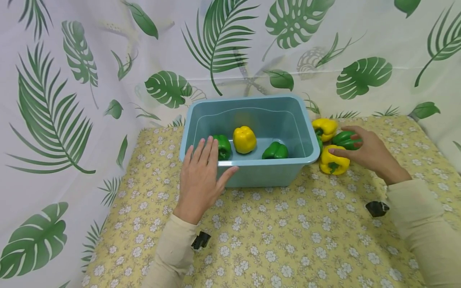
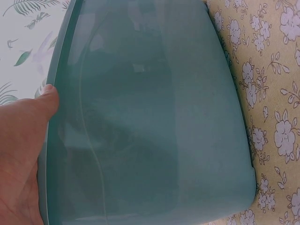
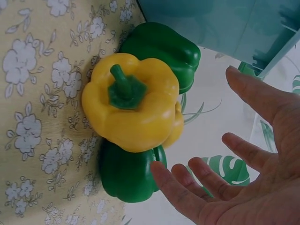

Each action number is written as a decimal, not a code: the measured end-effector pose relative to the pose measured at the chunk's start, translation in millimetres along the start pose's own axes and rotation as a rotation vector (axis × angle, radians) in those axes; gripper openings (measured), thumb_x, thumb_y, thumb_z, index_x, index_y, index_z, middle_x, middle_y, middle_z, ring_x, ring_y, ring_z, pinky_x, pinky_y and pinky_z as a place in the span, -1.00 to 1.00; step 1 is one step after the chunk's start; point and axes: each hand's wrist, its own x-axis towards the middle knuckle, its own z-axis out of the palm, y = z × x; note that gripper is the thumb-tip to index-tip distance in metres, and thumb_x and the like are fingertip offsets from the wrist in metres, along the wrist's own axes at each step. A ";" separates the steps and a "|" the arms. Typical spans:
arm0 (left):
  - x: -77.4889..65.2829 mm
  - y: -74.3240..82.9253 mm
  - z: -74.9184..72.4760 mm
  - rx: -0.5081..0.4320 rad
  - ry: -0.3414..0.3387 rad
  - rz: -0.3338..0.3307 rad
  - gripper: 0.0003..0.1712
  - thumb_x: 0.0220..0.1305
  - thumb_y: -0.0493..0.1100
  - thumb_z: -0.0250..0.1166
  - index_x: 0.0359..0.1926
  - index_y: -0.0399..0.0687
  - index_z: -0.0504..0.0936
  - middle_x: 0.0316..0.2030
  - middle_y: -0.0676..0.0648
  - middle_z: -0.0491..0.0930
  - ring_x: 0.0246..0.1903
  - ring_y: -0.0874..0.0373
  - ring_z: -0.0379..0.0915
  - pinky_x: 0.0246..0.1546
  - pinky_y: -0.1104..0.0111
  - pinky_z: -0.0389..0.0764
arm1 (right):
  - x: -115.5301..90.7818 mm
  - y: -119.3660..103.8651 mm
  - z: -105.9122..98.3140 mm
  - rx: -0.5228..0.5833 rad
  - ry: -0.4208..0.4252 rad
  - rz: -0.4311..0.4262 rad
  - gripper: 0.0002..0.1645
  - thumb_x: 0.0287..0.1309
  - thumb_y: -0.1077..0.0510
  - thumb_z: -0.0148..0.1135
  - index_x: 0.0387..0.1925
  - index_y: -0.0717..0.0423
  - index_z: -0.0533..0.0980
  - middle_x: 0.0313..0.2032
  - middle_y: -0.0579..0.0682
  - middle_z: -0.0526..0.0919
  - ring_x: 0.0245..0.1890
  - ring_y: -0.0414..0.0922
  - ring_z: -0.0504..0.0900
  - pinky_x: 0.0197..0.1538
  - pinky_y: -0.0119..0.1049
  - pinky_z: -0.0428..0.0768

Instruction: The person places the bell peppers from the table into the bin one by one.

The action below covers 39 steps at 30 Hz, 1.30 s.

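My left hand (image 1: 199,176) rests on the near rim of a blue-grey plastic bin (image 1: 259,175), fingers straight over the edge and thumb outside. In the bin lie a yellow bell pepper (image 1: 244,140), a green bell pepper (image 1: 275,151) and another green pepper (image 1: 224,147), partly hidden by my fingers. Right of the bin, my right hand (image 1: 372,154) hovers with spread fingers beside a cluster: a front yellow pepper (image 1: 335,162), a rear yellow pepper (image 1: 325,129), a green pepper (image 1: 345,140) and one more green pepper (image 3: 161,51) against the bin. Nothing is in its grasp.
A yellow floral cloth (image 1: 266,232) covers the table. White leaf-print curtain (image 1: 144,60) hangs behind and to the left. Small black devices sit at both wrists, the left device (image 1: 201,240) and the right device (image 1: 377,209).
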 end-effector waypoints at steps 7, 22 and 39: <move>0.3 0.0 0.0 -0.004 0.000 0.001 0.01 0.43 0.42 0.05 0.54 -0.26 0.18 0.49 -0.23 0.22 0.49 -0.10 0.11 0.54 0.03 -0.01 | -0.3 4.1 3.0 0.005 -0.011 0.008 0.21 0.23 -0.33 0.33 0.58 0.24 -0.01 0.40 0.54 0.11 0.32 0.48 0.19 0.12 0.46 0.42; 0.2 -0.6 0.4 -0.001 0.006 0.009 0.01 0.43 0.42 0.04 0.54 -0.26 0.18 0.49 -0.23 0.23 0.49 -0.11 0.12 0.53 0.03 0.00 | 1.2 12.7 12.3 0.006 -0.019 0.029 0.21 0.22 -0.34 0.33 0.55 0.28 0.03 0.35 0.60 0.15 0.31 0.50 0.19 0.10 0.44 0.44; 0.1 -0.6 -0.5 0.003 0.011 0.012 0.00 0.42 0.40 0.07 0.53 -0.27 0.20 0.48 -0.24 0.24 0.48 -0.11 0.14 0.52 0.01 0.04 | 3.8 22.3 22.2 0.004 -0.016 0.040 0.20 0.23 -0.32 0.33 0.53 0.34 0.04 0.33 0.60 0.16 0.29 0.49 0.21 0.09 0.38 0.48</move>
